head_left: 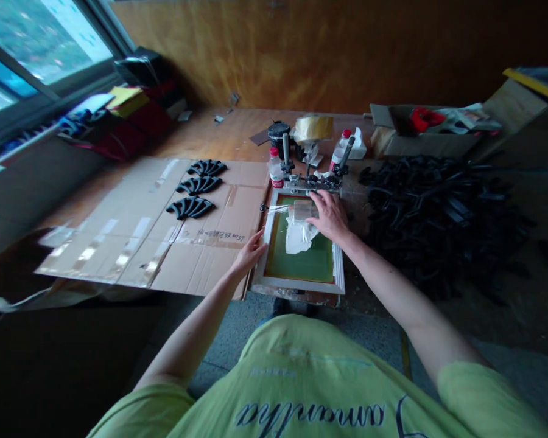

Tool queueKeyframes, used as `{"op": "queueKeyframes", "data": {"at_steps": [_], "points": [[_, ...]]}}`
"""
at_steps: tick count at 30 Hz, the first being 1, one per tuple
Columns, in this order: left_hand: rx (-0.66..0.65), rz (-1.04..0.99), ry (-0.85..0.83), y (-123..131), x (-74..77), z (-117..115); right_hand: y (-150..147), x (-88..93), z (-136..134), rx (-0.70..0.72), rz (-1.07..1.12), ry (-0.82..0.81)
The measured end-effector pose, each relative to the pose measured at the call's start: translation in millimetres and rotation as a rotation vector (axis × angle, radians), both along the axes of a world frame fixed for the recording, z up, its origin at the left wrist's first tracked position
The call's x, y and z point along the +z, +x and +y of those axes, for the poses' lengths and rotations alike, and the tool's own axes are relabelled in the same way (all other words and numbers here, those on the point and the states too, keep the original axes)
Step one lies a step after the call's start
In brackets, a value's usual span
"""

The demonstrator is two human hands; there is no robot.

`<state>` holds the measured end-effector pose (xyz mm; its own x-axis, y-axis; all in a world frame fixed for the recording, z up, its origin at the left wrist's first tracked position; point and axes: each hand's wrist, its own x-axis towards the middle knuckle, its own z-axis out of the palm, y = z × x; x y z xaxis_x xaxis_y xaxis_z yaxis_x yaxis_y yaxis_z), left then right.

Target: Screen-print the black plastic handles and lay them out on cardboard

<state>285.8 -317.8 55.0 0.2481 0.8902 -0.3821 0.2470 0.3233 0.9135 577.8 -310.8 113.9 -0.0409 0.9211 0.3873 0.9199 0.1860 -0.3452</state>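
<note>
A screen-printing frame [261,267] with a green mesh lies in front of me, its far end at a metal hinge clamp. My left hand [249,252] is at the frame's left edge, fingers stretched and slightly apart, touching or nearly touching the rim. Over the mesh, my right hand [331,216] has its thumb and fingers around the right end of a small squeegee [302,210]. A whitish patch, perhaps ink or film [299,237], spreads on the mesh just below the squeegee. What lies under the screen is hidden.
Left of the frame, cardboard [219,243] carries three fanned groups of black pieces [192,207]. A heap of black parts [438,213] lies at right. Behind the clamp stand red-capped bottles [276,170], a dark tub [279,137] and a tape roll [314,129]. An open carton [420,143] is back right.
</note>
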Motion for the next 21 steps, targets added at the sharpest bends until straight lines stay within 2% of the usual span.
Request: {"op": "queueKeyframes", "data": {"at_steps": [3, 6, 8, 11, 13, 15, 18, 21], "points": [[-0.015, 0.014, -0.002, 0.5, -21.2, 3.5, -25.9, -2.6, 5.7, 0.019, -0.174, -0.151], [-0.055, 0.003, -0.004, -3.4, -31.9, 7.3, -37.8, -15.2, -6.6, 0.056, -0.257, -0.284], [-0.091, -0.016, -0.016, -6.4, -36.4, 9.4, -41.9, -22.9, -23.5, 0.103, -0.294, -0.301], [-0.125, -0.022, -0.012, -9.4, -41.8, 11.9, -41.0, -26.4, -48.8, 0.281, -0.316, -0.263], [-0.138, -0.015, -0.001, -10.4, -44.6, 13.3, -35.8, -23.3, -56.2, 0.414, -0.292, -0.255], [-0.151, -0.01, 0.015, -10.9, -46.0, 14.1, -30.3, -18.6, -54.0, 0.476, -0.252, -0.271], [-0.157, -0.004, 0.042, -11.7, -44.4, 14.2, -29.4, -16.7, -46.0, 0.364, -0.214, -0.246], [-0.162, 0.006, 0.047, -12.1, -39.6, 13.2, -36.0, -24.3, -52.0, 0.29, -0.214, -0.198]]}}
